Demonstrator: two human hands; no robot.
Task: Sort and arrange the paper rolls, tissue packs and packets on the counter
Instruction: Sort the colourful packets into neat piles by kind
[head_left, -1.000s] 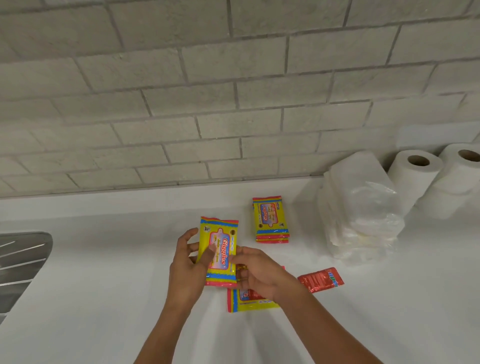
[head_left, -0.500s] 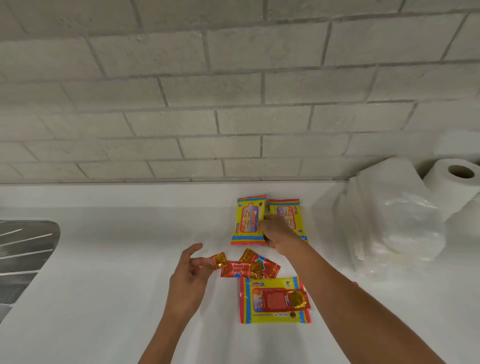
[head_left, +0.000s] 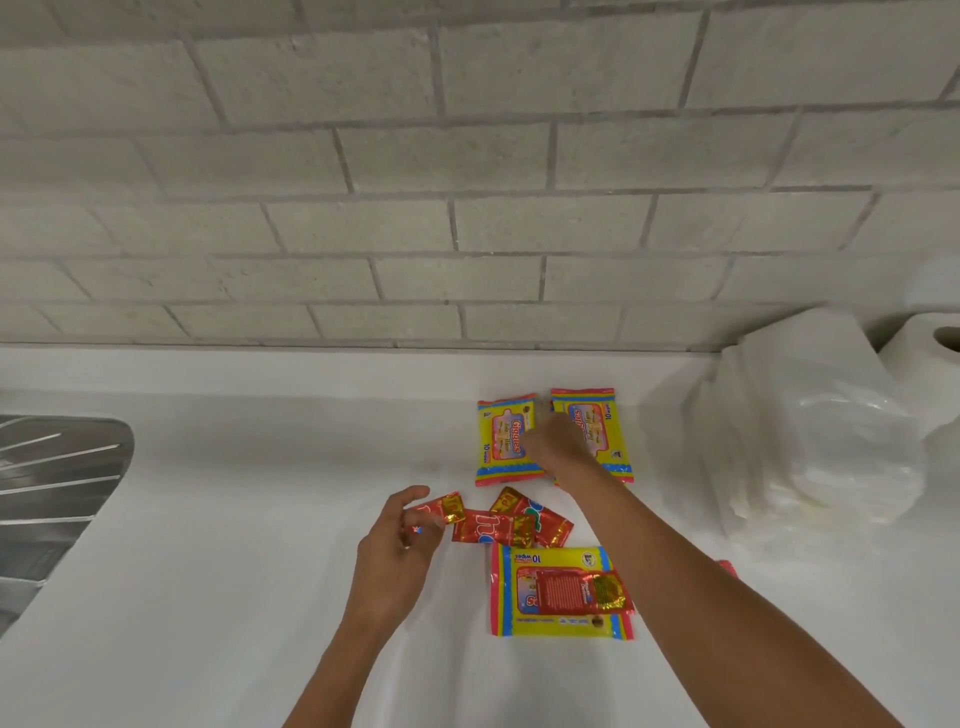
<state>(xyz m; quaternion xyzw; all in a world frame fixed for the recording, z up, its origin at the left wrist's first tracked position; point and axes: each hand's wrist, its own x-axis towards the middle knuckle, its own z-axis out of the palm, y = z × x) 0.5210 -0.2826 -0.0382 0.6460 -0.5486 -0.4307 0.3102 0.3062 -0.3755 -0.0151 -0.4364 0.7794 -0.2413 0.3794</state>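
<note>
- Yellow wipe packs: two lie flat side by side near the wall, the left pack (head_left: 503, 439) and the right pack (head_left: 602, 431), long edges almost touching, apparently so that like goes with like in a row.
- Right hand (head_left: 558, 449): rests over the seam between these two packs, fingers bent down onto them; whether it pinches an edge or only presses cannot be told. Judged purpose: squaring the pair against each other.
- Left hand (head_left: 397, 540): pinches the end of a red sachet (head_left: 441, 512) between thumb and fingertips, lifting it from the loose sachet cluster (head_left: 511, 525) just beside it, probably to start a separate group.
- Third pack (head_left: 558, 592): lies crosswise nearer the person, apart from the row, with a sachet on top (head_left: 582, 590); judged not yet sorted, since the sachet must come off first.
- Tissue bundle (head_left: 810, 426): clear-wrapped, standing at the right against the wall, beside a paper roll (head_left: 930, 358) at the frame edge; both look already parked.
- Counter (head_left: 234, 545): white; a steel drainer (head_left: 52, 483) lies at far left, well apart from the goods.
- Red scrap (head_left: 727, 567): shows past the right forearm; too hidden to identify.
</note>
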